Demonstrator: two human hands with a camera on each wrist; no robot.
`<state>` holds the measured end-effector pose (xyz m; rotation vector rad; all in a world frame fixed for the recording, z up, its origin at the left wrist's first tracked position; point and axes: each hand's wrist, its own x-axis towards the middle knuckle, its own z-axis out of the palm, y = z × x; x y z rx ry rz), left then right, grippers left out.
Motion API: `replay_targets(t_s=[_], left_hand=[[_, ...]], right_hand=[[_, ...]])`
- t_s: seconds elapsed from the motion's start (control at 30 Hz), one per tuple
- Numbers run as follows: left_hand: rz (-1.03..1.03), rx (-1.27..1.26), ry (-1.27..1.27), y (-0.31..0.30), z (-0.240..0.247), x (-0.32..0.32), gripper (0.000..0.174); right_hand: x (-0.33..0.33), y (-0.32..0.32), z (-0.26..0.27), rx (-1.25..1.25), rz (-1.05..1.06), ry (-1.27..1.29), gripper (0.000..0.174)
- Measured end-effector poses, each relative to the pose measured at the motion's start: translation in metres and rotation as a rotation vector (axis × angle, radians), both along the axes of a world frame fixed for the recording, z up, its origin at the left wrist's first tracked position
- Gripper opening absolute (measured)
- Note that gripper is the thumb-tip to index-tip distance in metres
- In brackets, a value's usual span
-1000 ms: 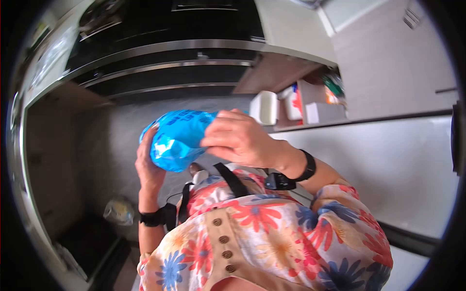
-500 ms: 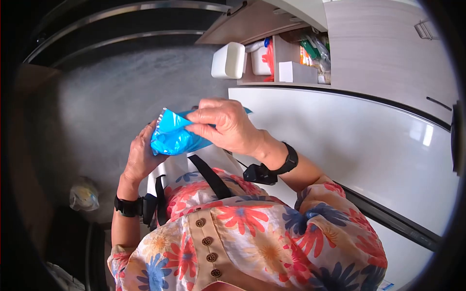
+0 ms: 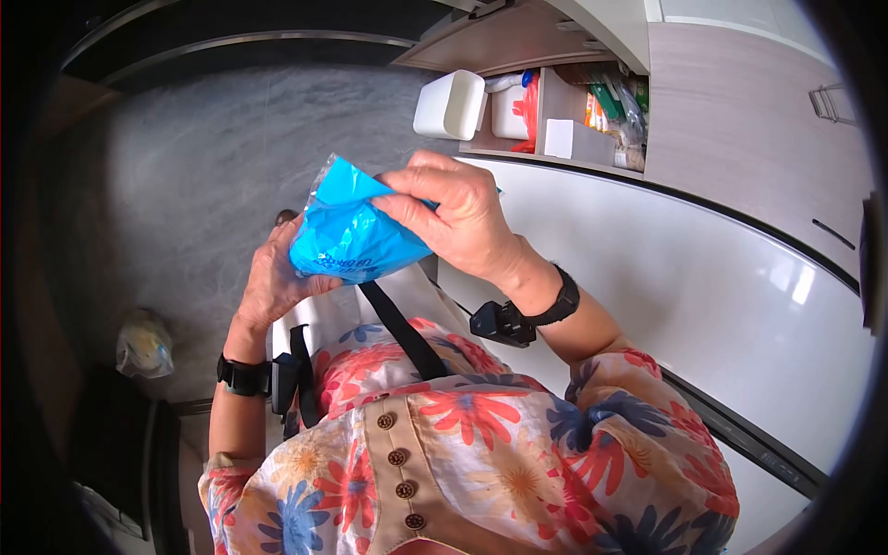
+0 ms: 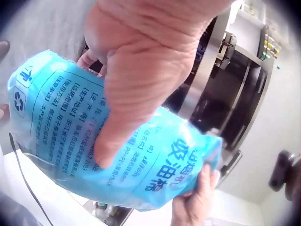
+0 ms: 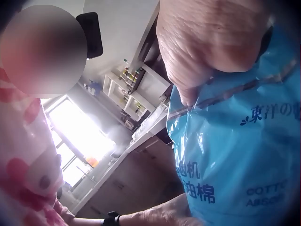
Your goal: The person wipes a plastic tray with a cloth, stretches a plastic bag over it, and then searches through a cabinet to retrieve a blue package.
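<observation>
A blue plastic packet [image 3: 356, 231], printed with dark blue characters, is held in front of the body. My left hand [image 3: 276, 277] grips its left end; in the left wrist view the thumb lies across the printed back of the packet [image 4: 51, 115]. With thumb and fingers, my right hand [image 3: 458, 217] pinches the packet's upper edge. The right wrist view shows that hand [image 5: 211, 40] over a narrow seam strip near the packet's top. A clear crimped plastic edge stands up at the packet's far left corner in the head view. What is inside is hidden.
An open cabinet compartment [image 3: 546, 92] holds a red bag [image 3: 529, 111], a white box [image 3: 575, 141] and several packages. A white bin [image 3: 450, 104] stands beside it. The glossy white panel [image 3: 666, 268] lies to the right. On the grey floor sits a clear plastic bag [image 3: 145, 344].
The head view has turned away from the dark stove front toward the open cabinet. Both hands have kept hold of the packet, which has tilted; its left corner now stands higher and lower print shows.
</observation>
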<state>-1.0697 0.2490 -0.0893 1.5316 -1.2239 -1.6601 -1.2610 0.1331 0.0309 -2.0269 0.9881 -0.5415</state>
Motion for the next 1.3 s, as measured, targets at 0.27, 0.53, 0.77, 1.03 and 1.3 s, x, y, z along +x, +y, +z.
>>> replay_targets(t_s=[0.27, 0.53, 0.77, 1.03, 1.3], left_hand=[[0.279, 0.176, 0.376, 0.005, -0.019, 0.013, 0.057], [0.461, 0.299, 0.575, 0.001, -0.063, 0.013, 0.067], [0.531, 0.489, 0.757, 0.011, -0.116, -0.011, 0.087], [0.579, 0.586, 0.830, 0.034, -0.153, -0.029, 0.097], [0.640, 0.672, 0.901, 0.045, -0.188, -0.041, 0.065]], right_hand=[[-0.017, -0.035, -0.027, -0.124, -0.096, 0.129, 0.052], [-0.028, -0.010, -0.104, 0.812, -0.209, 0.047, 0.099], [-0.026, 0.010, -0.167, 1.076, -0.240, 0.031, 0.058], [-0.028, 0.025, -0.227, 1.198, -0.338, 0.188, 0.028], [-0.036, 0.038, -0.260, 1.107, -0.351, 0.269, 0.030]])
